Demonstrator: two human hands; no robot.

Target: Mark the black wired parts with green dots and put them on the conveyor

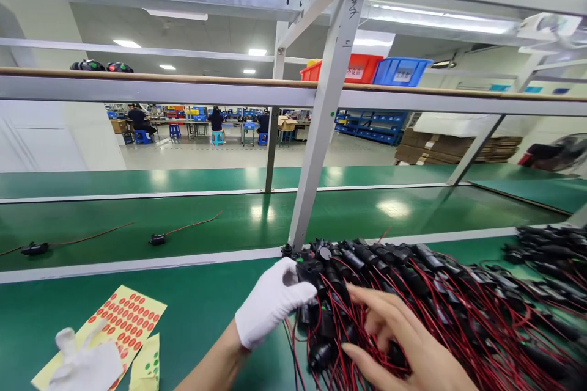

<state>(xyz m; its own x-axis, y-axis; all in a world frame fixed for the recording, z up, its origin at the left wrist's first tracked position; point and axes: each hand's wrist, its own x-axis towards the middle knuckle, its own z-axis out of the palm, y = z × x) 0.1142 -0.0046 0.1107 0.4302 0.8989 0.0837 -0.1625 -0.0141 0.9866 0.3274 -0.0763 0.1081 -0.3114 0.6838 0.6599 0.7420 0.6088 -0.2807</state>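
Note:
A dense heap of black cylindrical parts with red and black wires [440,293] lies on the green bench. My left hand [273,302], in a white glove, is at the heap's left end. Its thumb and fingers curve around a black wired part [310,270]; the far fingertips are partly hidden. My right hand [403,333] is bare and hovers over the front of the heap, thumb and fingers apart, with nothing visible between them. Below my left hand, a rounded black part [321,354] sits among the wires.
A spare white glove [85,360] lies on a yellow sheet of red oval stickers [132,317], beside a piece with green dots [145,363]. Two wired black parts [158,238] rest beyond the white strip. A metal post [316,134] rises behind the heap. Red [362,67] and blue bins [401,71] stand overhead.

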